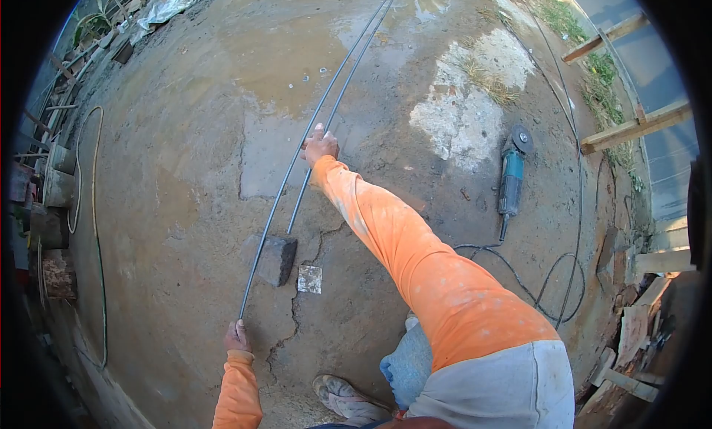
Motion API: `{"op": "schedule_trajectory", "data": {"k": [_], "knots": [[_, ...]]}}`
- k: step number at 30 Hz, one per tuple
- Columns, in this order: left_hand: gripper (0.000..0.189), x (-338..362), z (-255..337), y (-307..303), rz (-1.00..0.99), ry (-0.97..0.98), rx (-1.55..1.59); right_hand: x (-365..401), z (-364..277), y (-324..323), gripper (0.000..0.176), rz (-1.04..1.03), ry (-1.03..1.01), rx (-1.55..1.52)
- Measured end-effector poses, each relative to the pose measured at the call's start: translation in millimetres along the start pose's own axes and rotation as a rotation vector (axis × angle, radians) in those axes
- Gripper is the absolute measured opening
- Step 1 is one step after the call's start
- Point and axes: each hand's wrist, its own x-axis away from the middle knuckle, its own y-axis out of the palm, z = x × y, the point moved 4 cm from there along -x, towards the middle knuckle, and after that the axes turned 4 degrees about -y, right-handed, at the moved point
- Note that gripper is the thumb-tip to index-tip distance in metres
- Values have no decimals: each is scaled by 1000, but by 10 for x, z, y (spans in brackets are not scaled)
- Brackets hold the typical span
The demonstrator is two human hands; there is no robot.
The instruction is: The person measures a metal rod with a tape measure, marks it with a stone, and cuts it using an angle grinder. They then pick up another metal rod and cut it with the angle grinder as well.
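My left hand (237,336) is closed round the near end of a long thin steel rod (261,255). Farther up, my right hand (320,145) reaches across with its fingers closed at the same rod; part of the grip is hidden. A second rod (298,206) runs beside the first, passes by my right hand and has its near end close to a dark block (277,261). The first rod crosses over the block's left side. Both stretch away to the top of the view.
An angle grinder (512,173) lies at the right, its cable (545,307) looped on the muddy ground. A small square tile piece (309,279) lies near the block. A hose (98,229) runs along the left. Wooden props (638,126) and scrap boards (632,336) stand at the right edge.
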Motion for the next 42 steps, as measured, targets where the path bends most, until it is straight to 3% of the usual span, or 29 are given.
{"op": "schedule_trajectory", "data": {"k": [10,12,25,31,39,42], "knots": [[40,7,3,1,-18,-43,-13,399,-514,-163,48,-67,45,-31],[40,8,-17,12,-13,-37,-11,459,-524,-123,51,-66,207,-284],[41,12,3,5,-4,-19,-45,482,-592,-89,41,-66,212,-347],[41,-1,14,-11,-43,-53,-40,445,-582,-66,50,-93,239,-203],[44,13,52,-27,-74,-103,-127,277,-357,129,54,-82,117,-68],[44,9,57,-35,-96,-140,-159,93,-85,244,54,36,14,95]]}}
